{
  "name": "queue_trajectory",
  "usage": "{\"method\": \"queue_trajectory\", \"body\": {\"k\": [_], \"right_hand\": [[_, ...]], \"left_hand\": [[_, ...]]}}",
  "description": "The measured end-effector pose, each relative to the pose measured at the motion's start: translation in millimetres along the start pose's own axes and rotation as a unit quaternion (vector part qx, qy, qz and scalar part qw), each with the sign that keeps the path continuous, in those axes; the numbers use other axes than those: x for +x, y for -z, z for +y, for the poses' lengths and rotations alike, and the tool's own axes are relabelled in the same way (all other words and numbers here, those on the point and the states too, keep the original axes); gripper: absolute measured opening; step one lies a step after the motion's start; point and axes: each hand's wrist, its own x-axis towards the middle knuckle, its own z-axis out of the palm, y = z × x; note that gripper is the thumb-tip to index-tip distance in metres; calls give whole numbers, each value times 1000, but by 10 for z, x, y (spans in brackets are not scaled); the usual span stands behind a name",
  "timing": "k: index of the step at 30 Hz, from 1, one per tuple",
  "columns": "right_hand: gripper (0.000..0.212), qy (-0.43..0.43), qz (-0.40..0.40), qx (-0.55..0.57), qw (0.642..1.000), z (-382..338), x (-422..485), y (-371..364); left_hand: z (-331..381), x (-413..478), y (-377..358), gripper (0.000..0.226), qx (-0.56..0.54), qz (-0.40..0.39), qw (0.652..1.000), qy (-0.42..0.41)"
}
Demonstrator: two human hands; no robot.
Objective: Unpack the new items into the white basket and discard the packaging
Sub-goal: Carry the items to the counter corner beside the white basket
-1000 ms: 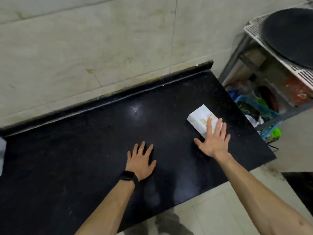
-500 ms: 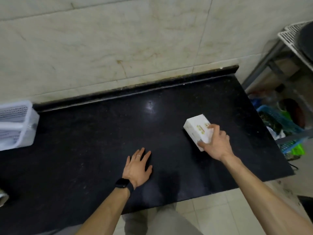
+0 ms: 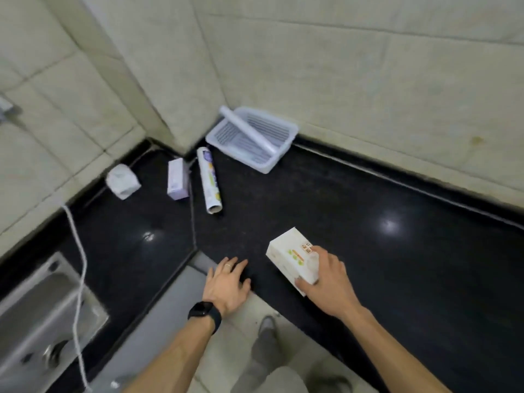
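While the right hand [image 3: 326, 282] closes its grip around the near end of a small white cardboard box with green and orange print [image 3: 292, 258], thumb under the lower corner and fingers curled over the top, the box sits at the front part of the glossy black stone tabletop [image 3: 368, 222]; whether it rests on the surface or is just lifted cannot be told. To its left, the left hand [image 3: 226, 285], wearing a ring and a black wristwatch [image 3: 204, 314], lies flat with fingers spread wide at the tabletop's inner corner edge, holding nothing. Well apart from both hands, the white slatted plastic basket [image 3: 283, 154] stands against the tiled wall in the far corner, with a plain white roll [image 3: 248, 130] lying diagonally inside, one end propped on the rim. Just beside the basket on the tabletop lie a printed white-and-purple roll [image 3: 209, 181], a pale lilac carton [image 3: 177, 178] and a crumpled white wrapper [image 3: 122, 181]. At lower left a steel sink [image 3: 34, 316] is crossed by a white cord [image 3: 79, 279].
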Motion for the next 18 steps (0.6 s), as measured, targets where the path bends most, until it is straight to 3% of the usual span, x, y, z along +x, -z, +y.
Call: {"method": "queue_trajectory", "body": {"k": [9, 18], "right_hand": [[87, 139, -91, -55, 985, -1463, 718, -995], [83, 143, -107, -170, 969, -2720, 1715, -1993]], "left_hand": [[-1843, 204, 258, 60, -84, 54, 982, 162], [-3186, 1108, 488, 63, -133, 23, 974, 181]]}}
